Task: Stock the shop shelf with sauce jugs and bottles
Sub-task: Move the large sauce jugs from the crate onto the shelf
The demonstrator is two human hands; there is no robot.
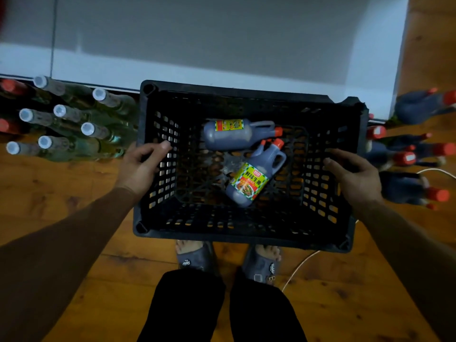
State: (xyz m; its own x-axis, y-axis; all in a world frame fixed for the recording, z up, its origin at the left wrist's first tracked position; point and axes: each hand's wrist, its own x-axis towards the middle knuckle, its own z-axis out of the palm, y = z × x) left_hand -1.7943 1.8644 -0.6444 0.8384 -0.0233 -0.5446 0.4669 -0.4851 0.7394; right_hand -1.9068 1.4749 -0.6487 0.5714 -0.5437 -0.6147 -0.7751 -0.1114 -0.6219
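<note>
A black slatted plastic crate is held above the wooden floor in front of me. My left hand grips its left wall, thumb hooked over the rim. My right hand grips its right wall the same way. Two dark sauce jugs with red caps lie on their sides inside. One jug lies near the back, cap pointing right. The other jug lies in the middle with its yellow-green label up, cap pointing away from me.
Several glass bottles with silver caps stand on the floor at left. More dark jugs and bottles with red caps stand at right. A pale shelf surface runs behind the crate. A white cable lies by my feet.
</note>
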